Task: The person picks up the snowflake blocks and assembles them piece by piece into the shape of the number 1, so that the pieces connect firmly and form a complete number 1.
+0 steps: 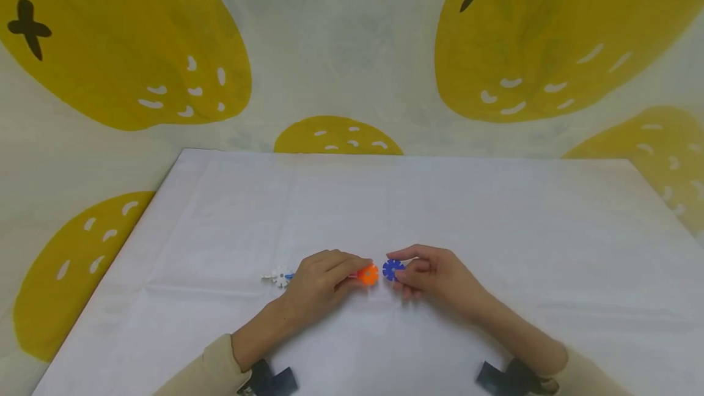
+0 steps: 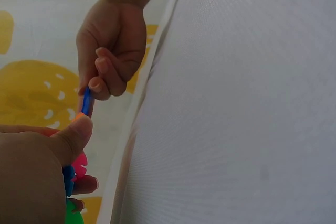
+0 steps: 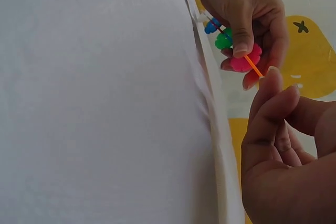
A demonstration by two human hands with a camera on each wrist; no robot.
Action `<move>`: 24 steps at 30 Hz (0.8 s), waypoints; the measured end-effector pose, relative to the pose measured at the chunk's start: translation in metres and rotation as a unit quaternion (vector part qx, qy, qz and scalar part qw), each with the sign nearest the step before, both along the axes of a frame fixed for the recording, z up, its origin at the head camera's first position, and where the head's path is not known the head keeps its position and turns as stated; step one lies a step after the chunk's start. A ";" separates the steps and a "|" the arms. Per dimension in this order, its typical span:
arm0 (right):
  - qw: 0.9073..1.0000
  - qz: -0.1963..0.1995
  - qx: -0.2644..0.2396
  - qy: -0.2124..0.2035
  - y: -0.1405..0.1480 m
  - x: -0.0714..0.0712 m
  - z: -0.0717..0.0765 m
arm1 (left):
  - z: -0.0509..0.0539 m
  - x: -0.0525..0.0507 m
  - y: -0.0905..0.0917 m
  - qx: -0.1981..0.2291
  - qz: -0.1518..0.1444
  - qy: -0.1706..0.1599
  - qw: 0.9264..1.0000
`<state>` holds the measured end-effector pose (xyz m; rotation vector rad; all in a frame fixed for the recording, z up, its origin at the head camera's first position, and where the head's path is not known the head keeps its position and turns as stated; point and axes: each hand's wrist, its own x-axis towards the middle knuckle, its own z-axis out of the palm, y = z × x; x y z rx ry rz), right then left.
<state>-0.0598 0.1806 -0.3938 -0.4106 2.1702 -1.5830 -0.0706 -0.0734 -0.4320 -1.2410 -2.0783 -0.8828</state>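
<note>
My left hand (image 1: 321, 280) grips a chain of notched plastic discs. At its right end is an orange disc (image 1: 368, 274), pinched by thumb and fingers. In the right wrist view a pink disc (image 3: 247, 59), a green disc (image 3: 223, 39) and a light blue disc (image 3: 212, 25) follow along the chain. A white disc (image 1: 281, 277) sticks out left of the hand. My right hand (image 1: 440, 277) pinches a single dark blue disc (image 1: 393, 270) by its edge. From the head view, a small gap separates it from the orange disc.
Both hands are over a table (image 1: 495, 219) covered with a white cloth. Behind it hangs a pale cloth (image 1: 341, 47) printed with big yellow shapes. A dark strap device (image 1: 269, 379) sits at the left wrist, and another (image 1: 514, 377) at the right.
</note>
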 end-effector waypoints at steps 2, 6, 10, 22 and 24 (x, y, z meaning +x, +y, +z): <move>1.000 -0.010 -0.002 -0.012 -0.001 0.000 -0.002 | 0.000 0.000 0.000 0.002 0.000 0.001 1.000; 0.999 -0.033 -0.008 -0.032 -0.004 0.000 -0.003 | 0.001 0.000 0.000 0.003 -0.001 0.000 1.000; 0.998 -0.043 -0.019 -0.036 -0.007 0.001 -0.004 | 0.001 0.000 0.000 0.000 0.000 -0.004 1.000; 0.997 -0.046 -0.040 -0.050 -0.012 0.003 -0.006 | 0.002 0.001 0.000 -0.003 0.000 -0.014 1.000; 0.997 -0.047 -0.039 -0.054 -0.012 0.003 -0.007 | 0.002 0.002 0.000 -0.002 -0.001 -0.017 1.000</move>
